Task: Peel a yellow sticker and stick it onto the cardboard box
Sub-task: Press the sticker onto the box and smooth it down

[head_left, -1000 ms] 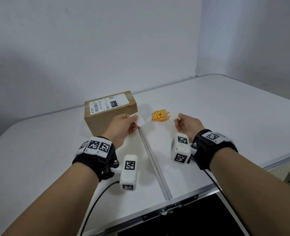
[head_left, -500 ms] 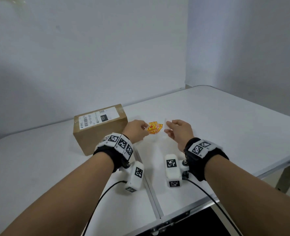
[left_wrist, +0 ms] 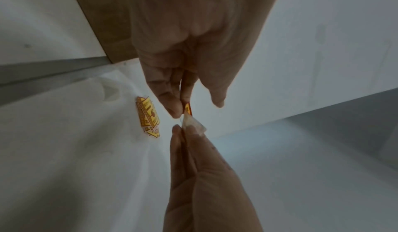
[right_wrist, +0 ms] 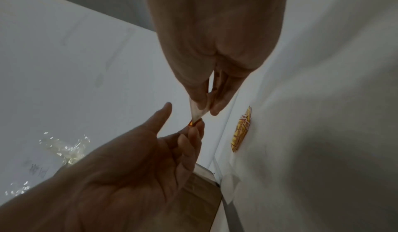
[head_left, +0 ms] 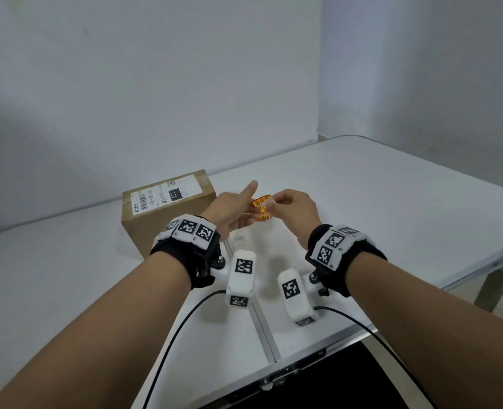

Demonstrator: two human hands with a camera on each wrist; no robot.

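Observation:
A brown cardboard box (head_left: pixel 167 214) with a white shipping label stands on the table at the left. My left hand (head_left: pixel 248 208) pinches a yellow sticker (head_left: pixel 259 201) above the table, its index finger pointing up. My right hand (head_left: pixel 273 202) pinches the white backing (left_wrist: pixel 193 125) at the sticker's other end. In the left wrist view the sticker (left_wrist: pixel 186 108) shows between thumb and fingers, partly parted from the backing. The right wrist view shows the backing (right_wrist: pixel 198 112) under my right fingertips. A pile of yellow stickers (head_left: pixel 264 217) lies on the table just below both hands.
The white folding table (head_left: pixel 391 202) has a metal seam (head_left: pixel 262 320) running from the front edge toward the hands. A white paper scrap (head_left: pixel 239 240) lies by the seam near my left wrist. Walls close the back and right.
My left hand dropped a white scrap and went from the box to the sticker pile. Both hands then rose above the pile with one sticker held between them.

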